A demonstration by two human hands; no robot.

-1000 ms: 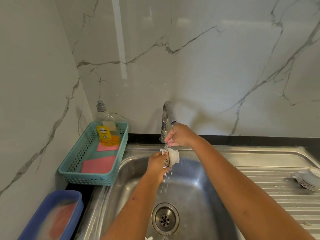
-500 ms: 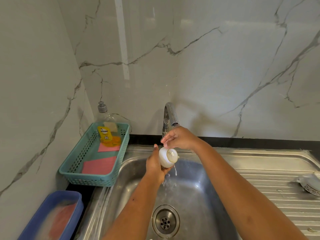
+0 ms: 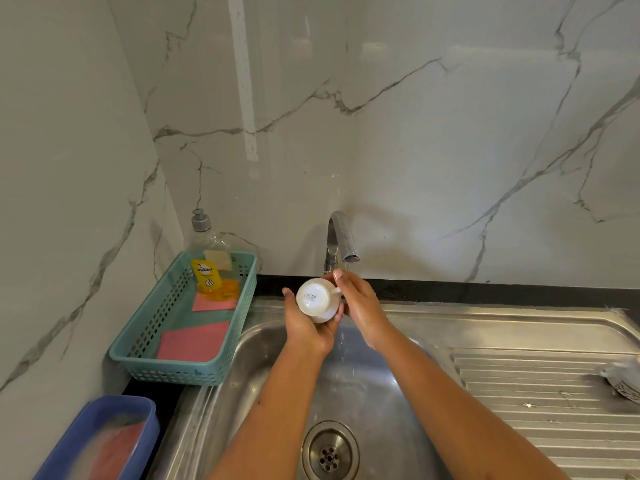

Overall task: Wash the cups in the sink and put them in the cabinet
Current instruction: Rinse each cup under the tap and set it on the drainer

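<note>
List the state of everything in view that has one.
cup, tipped, base facing the camera, held over the sink.
left hand, grips the cup's body.
right hand, holds the cup's handle.
soap bottle, upright in basket, nearly empty.
drain, unplugged.
faucet, flow unclear.

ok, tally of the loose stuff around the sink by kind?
Containers: 2, teal basket, blue tub
Pink cloths: 2, both in the teal basket (tub's pinkish contents too blurred to count)
Soap bottle: 1
Cups: 1, white cup, held
Unclear: 1, blurred patterned item on the drainboard
Total: 7
</note>
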